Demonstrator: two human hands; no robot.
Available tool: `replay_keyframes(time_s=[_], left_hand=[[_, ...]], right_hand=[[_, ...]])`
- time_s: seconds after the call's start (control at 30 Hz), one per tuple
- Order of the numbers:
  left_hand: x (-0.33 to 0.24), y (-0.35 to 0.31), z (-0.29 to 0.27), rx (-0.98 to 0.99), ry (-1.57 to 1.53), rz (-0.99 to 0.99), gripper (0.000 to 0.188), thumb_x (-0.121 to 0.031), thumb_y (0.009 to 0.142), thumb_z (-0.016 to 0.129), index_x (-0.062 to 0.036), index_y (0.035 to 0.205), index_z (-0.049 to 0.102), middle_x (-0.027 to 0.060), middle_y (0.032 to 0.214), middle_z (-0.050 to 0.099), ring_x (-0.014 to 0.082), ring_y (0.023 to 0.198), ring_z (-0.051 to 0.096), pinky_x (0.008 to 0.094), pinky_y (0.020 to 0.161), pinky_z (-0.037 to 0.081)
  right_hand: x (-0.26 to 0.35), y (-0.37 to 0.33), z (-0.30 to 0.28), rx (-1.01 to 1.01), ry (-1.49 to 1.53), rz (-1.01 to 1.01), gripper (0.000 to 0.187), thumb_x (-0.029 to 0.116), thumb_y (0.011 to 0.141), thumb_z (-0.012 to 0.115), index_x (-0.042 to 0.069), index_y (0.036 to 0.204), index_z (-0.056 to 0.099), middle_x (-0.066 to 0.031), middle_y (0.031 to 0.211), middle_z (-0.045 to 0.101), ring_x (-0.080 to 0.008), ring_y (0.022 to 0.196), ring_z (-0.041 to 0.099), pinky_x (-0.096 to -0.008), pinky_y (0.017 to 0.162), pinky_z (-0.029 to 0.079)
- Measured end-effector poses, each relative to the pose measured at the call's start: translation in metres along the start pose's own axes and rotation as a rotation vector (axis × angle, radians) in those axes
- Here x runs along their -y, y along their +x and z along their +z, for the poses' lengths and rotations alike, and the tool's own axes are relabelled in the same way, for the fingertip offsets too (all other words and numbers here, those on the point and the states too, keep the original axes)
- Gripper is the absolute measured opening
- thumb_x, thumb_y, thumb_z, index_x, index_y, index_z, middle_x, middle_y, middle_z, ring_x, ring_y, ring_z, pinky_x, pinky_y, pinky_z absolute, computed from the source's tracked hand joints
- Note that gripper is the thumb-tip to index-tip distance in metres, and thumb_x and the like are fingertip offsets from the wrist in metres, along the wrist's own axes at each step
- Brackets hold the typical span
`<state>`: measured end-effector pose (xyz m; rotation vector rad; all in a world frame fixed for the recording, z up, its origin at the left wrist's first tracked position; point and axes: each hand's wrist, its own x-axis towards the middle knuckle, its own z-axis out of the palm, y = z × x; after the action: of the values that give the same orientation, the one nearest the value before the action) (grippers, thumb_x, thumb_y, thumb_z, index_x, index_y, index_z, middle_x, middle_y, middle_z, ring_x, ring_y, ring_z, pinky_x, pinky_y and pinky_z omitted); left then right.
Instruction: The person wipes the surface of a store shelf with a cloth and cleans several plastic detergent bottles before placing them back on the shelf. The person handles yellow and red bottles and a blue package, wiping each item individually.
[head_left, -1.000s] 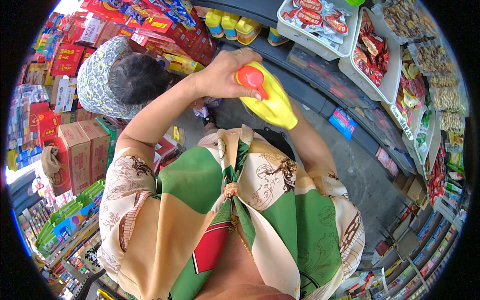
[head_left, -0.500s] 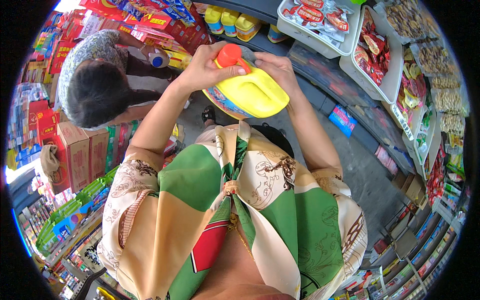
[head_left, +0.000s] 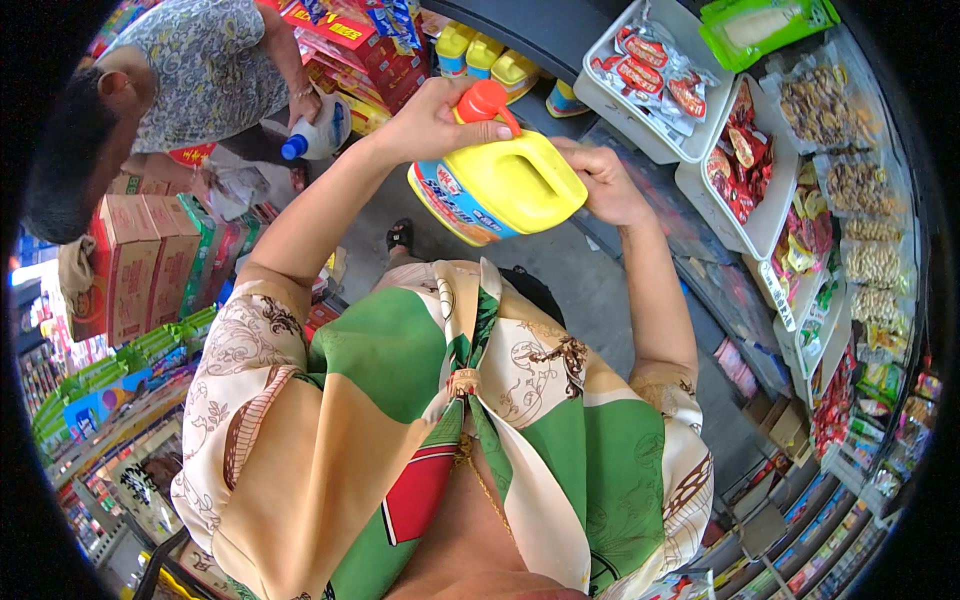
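Note:
A yellow plastic jug [head_left: 545, 170] with a red cap [head_left: 484, 101] lies tilted in front of me, its cap end to the left and its blue-and-red label [head_left: 452, 205] partly toward me. My left hand [head_left: 432, 122] is closed around the neck end, thumb across just below the cap. At the opposite end, my right hand [head_left: 610, 185] has its fingers curled against the jug's base; some fingertips are hidden behind it.
At left, another person [head_left: 200, 75] holds a white bottle with a blue cap [head_left: 322, 128]. Several yellow jugs [head_left: 483, 52] stand on the shelf ahead. White bins [head_left: 655, 140] of packaged snacks line the right. Cardboard boxes [head_left: 130, 265] are stacked at left.
The jug has turned, showing more of its label, and shifted slightly right. My right hand has slid lower along its base. The other person has raised their head and moved farther left in view.

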<state>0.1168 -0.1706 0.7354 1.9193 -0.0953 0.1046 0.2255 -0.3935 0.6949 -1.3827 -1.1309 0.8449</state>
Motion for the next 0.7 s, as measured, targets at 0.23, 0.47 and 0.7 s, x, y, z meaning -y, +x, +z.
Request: replay_keyframes(time_s=[0.23, 0.47, 0.7], left_hand=[[0.008, 0.005, 0.006, 0.111, -0.071, 0.044, 0.036, -0.035, 0.075, 0.069, -0.0026, 0.089, 0.062, 0.0053, 0.076, 0.063, 0.0116, 0.071, 0.059, 0.0248, 0.065, 0.046], [0.014, 0.001, 0.004, 0.060, 0.060, 0.046, 0.035, -0.029, 0.074, 0.072, -0.0001, 0.088, 0.059, 0.0035, 0.074, 0.062, 0.0077, 0.071, 0.057, 0.0240, 0.064, 0.047], [0.020, -0.001, -0.014, -0.029, 0.019, -0.072, 0.034, -0.029, 0.076, 0.070, -0.0011, 0.092, 0.059, 0.0025, 0.079, 0.062, 0.0073, 0.072, 0.056, 0.0232, 0.065, 0.046]], right_hand=[[0.010, -0.008, -0.011, 0.265, 0.046, 0.122, 0.031, -0.008, 0.079, 0.044, -0.001, 0.105, 0.059, -0.0130, 0.118, 0.054, -0.0198, 0.111, 0.049, -0.0282, 0.092, 0.037], [0.012, -0.018, 0.001, 0.082, 0.060, 0.207, 0.021, -0.012, 0.076, 0.047, -0.004, 0.088, 0.062, -0.0123, 0.110, 0.059, -0.0152, 0.092, 0.055, -0.0257, 0.082, 0.041], [-0.023, -0.050, -0.021, -0.523, 0.100, 0.082, 0.024, -0.012, 0.074, 0.045, -0.003, 0.087, 0.063, -0.0133, 0.099, 0.063, -0.0133, 0.086, 0.057, -0.0260, 0.076, 0.045]])
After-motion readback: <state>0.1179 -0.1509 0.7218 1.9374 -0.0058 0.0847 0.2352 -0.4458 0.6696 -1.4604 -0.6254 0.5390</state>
